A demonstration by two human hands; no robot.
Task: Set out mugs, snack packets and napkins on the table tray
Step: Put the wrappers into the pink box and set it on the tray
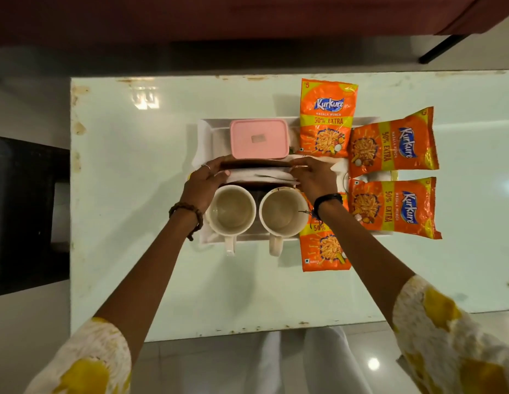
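White napkins [259, 176] are being held at the tray's [205, 125] centre by both hands: the left hand [203, 183] is curled around the stack's nine o'clock end, the right hand [313, 177] around its three o'clock end. Two mugs [233, 213] are standing at six o'clock, touching the stack; a careless pull is judged likely to tip them. Snack packets [392, 145] are lying at three o'clock.

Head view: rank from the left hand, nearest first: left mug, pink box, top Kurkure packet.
From the left hand:
1. left mug, just below it, nearer the person.
2. pink box, up and right, at the tray's far side.
3. top Kurkure packet, far right, at the tray's far corner.
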